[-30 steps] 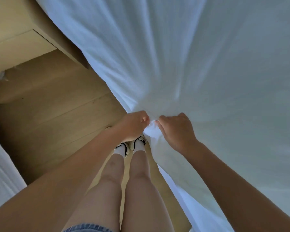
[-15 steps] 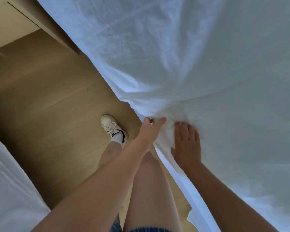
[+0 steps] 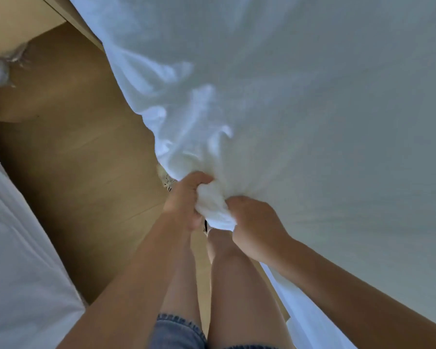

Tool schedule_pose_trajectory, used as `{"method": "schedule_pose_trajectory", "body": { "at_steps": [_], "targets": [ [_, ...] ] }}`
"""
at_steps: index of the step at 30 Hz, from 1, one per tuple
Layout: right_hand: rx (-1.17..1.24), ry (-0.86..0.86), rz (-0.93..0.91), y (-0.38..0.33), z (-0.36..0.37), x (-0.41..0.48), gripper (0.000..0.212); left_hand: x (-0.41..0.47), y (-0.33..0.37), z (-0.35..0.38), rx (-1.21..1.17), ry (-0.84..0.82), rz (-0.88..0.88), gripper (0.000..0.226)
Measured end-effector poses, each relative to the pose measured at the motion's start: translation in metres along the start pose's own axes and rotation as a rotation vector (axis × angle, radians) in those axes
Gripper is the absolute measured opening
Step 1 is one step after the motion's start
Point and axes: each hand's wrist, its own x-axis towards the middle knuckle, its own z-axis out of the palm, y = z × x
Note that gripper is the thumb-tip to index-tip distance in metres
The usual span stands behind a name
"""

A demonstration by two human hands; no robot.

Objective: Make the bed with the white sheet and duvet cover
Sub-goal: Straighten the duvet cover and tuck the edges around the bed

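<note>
A large white sheet point(image 3: 300, 102) covers the bed and fills the right and upper part of the view. Its near edge is bunched into a thick wad at the middle. My left hand point(image 3: 184, 200) clutches the wad from the left, and my right hand point(image 3: 254, 227) clutches it from the right, fists close together. Folds fan out from the wad up and to the left. The sheet's edge hangs down past my right forearm. The mattress under the sheet is hidden.
A wooden floor point(image 3: 81, 172) runs along the bed's left side, where my legs stand. More white bedding point(image 3: 18, 260) lies at the lower left. A wooden furniture edge point(image 3: 23, 18) sits at the top left, with a crumpled white item point(image 3: 0, 69) beside it.
Half a second ago both hands lay open and flat on the sheet's edge. Now both are closed around a gathered wad of it, and fresh folds have formed above.
</note>
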Motion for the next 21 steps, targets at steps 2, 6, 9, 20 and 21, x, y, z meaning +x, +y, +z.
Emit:
{"method": "schedule_pose_trajectory", "body": {
  "at_steps": [2,6,9,20,21],
  "targets": [
    [-0.114,-0.102,-0.05,0.0,0.019,0.008,0.035,0.005,-0.008,-0.034,-0.021,0.134,-0.044,0.04],
    [-0.204,-0.206,-0.003,0.02,0.053,0.02,0.042,0.034,-0.015,-0.044,0.307,0.345,0.069,0.015],
    [-0.154,-0.019,0.007,0.03,0.05,0.028,0.042,0.046,-0.015,-0.01,0.604,0.183,0.2,0.018],
    [-0.584,0.374,-0.238,0.06,0.019,0.058,0.026,0.05,0.014,0.018,0.033,0.061,0.174,0.032],
    [-0.566,0.358,-0.258,0.061,0.016,0.059,0.024,0.05,0.013,0.026,0.132,0.103,0.214,0.032]
  ]
}}
